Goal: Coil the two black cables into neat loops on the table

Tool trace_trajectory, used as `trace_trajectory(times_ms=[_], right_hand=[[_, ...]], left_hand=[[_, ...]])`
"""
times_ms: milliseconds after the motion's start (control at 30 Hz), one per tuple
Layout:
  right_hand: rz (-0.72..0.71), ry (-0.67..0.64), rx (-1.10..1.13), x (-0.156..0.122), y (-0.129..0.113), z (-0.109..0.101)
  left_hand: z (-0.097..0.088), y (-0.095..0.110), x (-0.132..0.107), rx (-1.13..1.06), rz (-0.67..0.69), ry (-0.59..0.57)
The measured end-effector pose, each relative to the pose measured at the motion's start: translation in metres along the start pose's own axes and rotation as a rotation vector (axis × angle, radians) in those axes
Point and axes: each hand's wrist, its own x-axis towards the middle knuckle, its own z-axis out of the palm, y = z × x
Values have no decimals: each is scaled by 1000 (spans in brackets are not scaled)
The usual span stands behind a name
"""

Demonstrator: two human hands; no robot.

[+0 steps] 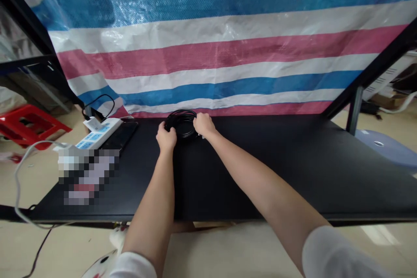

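Note:
A coil of black cable point(181, 134) is at the back of the black tabletop point(228, 191), left of the middle. My left hand point(166, 137) grips the coil's left side, with the thumb toward the inside of the loops. On the right side, my right hand point(204, 125) is closed around the coil, and its fingertips are hidden from me. A small light-coloured bit shows just under the right hand, too small to name.
A white power strip point(112, 127) with plugs lies at the left beside a dark phone-like slab point(125, 135). A striped sheet point(211, 61) hangs along the back edge. A red stool point(28, 126) stands on the floor at left, a pale round disc point(387, 147) at right.

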Motion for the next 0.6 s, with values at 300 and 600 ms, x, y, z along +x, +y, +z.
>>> trace_trajectory(times_ms=[300,600], right_hand=[[80,-31,-109,6,22,12],[36,285,59,0,158,0]], left_hand=[[-2,7,-19,541,162,-173],[22,17,-53,54,269,-525]])
